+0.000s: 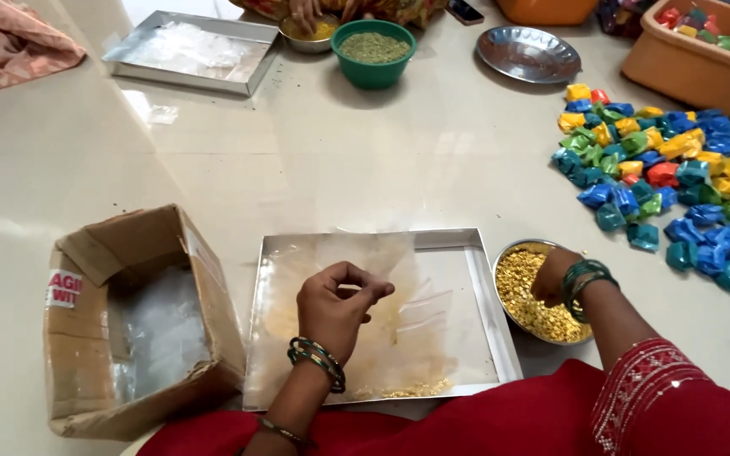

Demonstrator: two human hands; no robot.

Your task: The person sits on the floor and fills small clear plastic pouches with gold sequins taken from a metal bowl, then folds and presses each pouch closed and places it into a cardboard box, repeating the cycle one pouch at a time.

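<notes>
Left hand pinches a clear plastic sheet over the steel tray. At three o'clock, right hand dips into the bowl of yellow lentils, grip hidden.

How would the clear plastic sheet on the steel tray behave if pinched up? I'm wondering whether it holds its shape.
Likely floppy: the clear plastic sheet lies wrinkled in the steel tray. Probably very light, being thin and see-through. The left hand pinches above it.

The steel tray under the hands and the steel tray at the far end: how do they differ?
The near tray carries clear film dusted with yellow grain, and the left hand pinches above it. The far tray holds clean clear film, with no hand on it. The near tray looks larger, though that may be distance. Both are rectangular, shallow and shiny.
</notes>
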